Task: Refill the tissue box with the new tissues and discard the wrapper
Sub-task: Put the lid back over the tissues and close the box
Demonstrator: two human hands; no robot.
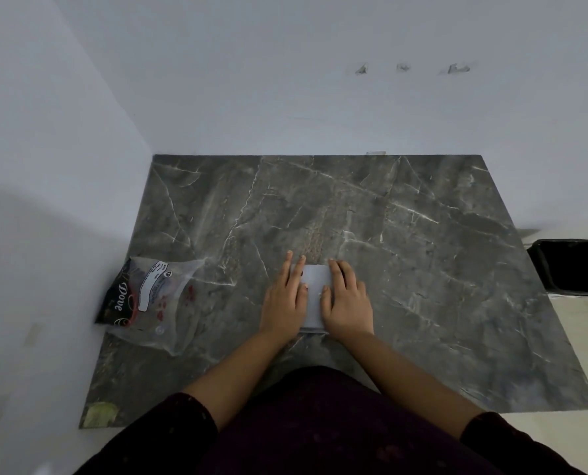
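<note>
A white stack of tissues (pixel 314 293) lies flat on the dark marble tabletop (pixel 422 269), near its front middle. My left hand (pixel 285 299) rests palm down on the stack's left side, fingers spread. On the right side lies my right hand (pixel 347 299), also flat. Both hands press on the stack from above and cover most of it. A dark tissue box (pixel 114 299) printed "Dove" lies at the table's left edge, partly under a clear plastic wrapper (pixel 165 303) with red and white print.
White walls close off the table at the back and left. A black-lined bin (pixel 573 265) stands on the floor past the table's right edge. A yellowish scrap (pixel 100 414) sits at the front left corner.
</note>
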